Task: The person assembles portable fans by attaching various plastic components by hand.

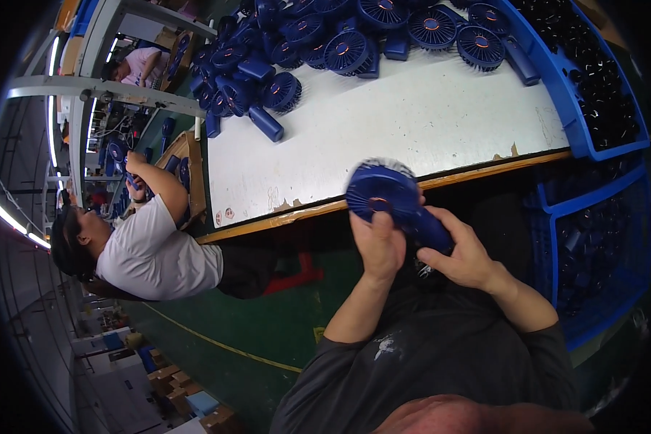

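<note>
Between my hands is a dark blue handheld fan (385,189), held in front of my body near the table's front edge. My left hand (380,242) grips its round caged head from below, the thumb lying by the copper-coloured centre. Around the fan's handle my right hand (461,249) is closed, with the thumb on the near side. Many more blue handheld fans (347,53) lie heaped at the far side of the white table (383,130). One of them (267,124) points its handle toward me at the pile's near left.
A blue crate (568,101) of small black parts stands on the table's right end. Below it is another blue crate (555,253) with dark contents. At left a co-worker (159,246) in a white shirt handles a fan; another person (141,66) sits farther back.
</note>
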### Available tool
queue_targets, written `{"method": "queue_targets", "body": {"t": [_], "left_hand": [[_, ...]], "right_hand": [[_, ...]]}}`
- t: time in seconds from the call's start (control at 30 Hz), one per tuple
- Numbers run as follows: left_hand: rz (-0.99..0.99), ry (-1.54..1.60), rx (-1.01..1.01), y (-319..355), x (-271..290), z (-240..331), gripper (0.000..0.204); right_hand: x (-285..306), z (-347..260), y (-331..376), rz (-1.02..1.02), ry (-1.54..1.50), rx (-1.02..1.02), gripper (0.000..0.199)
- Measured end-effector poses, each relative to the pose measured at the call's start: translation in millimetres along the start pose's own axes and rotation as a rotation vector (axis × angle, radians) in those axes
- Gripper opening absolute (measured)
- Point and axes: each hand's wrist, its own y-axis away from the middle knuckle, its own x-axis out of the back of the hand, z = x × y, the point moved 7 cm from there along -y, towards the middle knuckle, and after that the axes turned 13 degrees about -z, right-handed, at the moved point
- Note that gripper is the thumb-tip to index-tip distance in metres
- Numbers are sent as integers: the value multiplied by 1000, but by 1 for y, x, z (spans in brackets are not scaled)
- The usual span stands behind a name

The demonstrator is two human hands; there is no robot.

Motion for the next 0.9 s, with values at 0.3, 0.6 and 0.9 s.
{"method": "queue_targets", "body": {"t": [0.3, 0.6, 0.9], "left_hand": [[-188, 400, 638, 2, -2, -55, 72], [-504, 250, 521, 5, -42, -29, 51], [-621, 162, 284, 2, -48, -13, 38]], "right_hand": [[-13, -35, 2, 4, 744, 239, 36], [180, -141, -19, -47, 1047, -259, 25], [381, -79, -39, 389, 1370, -514, 33]]}}
